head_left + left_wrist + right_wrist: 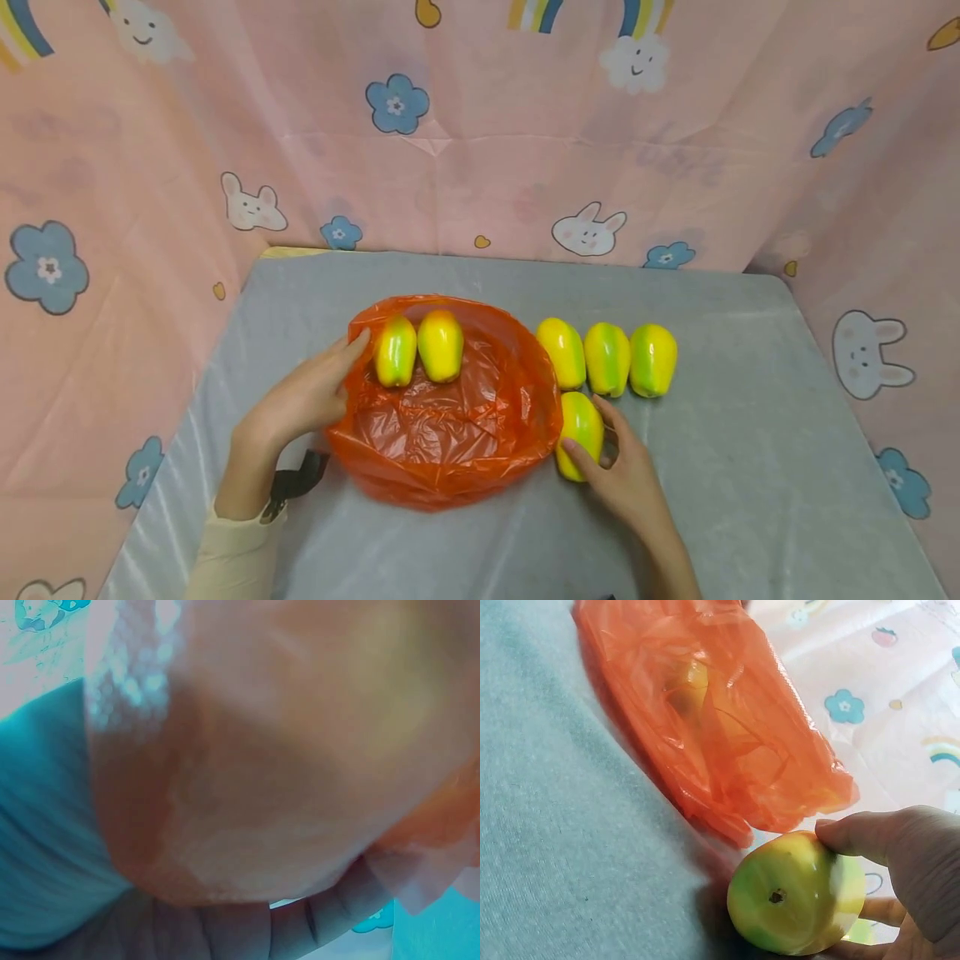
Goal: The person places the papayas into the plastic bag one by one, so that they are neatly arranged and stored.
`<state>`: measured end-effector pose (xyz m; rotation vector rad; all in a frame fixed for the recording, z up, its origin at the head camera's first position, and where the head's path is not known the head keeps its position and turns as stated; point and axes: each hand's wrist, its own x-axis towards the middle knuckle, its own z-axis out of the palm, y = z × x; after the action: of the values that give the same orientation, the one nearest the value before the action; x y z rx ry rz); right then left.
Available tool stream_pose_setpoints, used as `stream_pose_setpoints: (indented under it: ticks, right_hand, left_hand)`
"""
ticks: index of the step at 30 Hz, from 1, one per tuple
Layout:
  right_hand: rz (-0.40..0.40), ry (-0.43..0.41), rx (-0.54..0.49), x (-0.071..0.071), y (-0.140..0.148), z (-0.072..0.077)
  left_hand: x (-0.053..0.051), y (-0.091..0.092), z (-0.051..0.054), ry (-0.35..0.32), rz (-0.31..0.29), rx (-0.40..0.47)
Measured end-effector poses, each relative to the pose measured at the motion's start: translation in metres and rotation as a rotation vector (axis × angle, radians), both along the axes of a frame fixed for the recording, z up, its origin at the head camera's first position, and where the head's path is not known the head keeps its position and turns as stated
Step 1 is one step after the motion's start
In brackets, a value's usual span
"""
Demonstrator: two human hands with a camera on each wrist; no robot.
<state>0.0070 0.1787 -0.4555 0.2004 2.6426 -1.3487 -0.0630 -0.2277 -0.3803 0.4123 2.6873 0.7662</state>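
Observation:
An orange-red plastic bag (450,483) lies spread wide on the table, with two yellow-green mango-like fruits (441,346) inside near its back left. My left hand (318,387) holds the bag's left rim; in the left wrist view, bag film covers much of that hand, with fingers (232,930) showing below. Beside the bag's right edge, my right hand (622,467) grips another such fruit (581,429) between thumb and fingers. The right wrist view shows the gripped fruit (780,900) end-on, its small brown tip facing the camera, close to the bag (705,735).
Three more fruits (607,358) stand in a row behind my right hand, the leftmost close against the bag. Grey cloth covers the table (750,467). A pink printed curtain (480,167) surrounds its back and sides.

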Motion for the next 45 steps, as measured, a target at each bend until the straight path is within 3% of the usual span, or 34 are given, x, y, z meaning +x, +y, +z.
stream_pose_setpoints:
  ticks: [7, 26, 37, 45]
  right_hand:
    - [-0.018, -0.009, 0.042, 0.004, 0.008, 0.002]
    - [-0.060, -0.108, -0.014, 0.008, 0.011, 0.007]
    - [-0.065, -0.076, -0.026, 0.008, 0.016, 0.018]
    - [-0.031, 0.012, -0.020, 0.003, 0.016, 0.027]
  left_hand:
    - [-0.002, 0.004, -0.002, 0.009, -0.003, 0.018]
    - [0.000, -0.001, 0.001, 0.020, -0.002, 0.009]
    - [0.001, 0.000, 0.001, 0.035, -0.009, -0.005]
    - [0.001, -0.001, 0.001, 0.040, -0.017, 0.002]
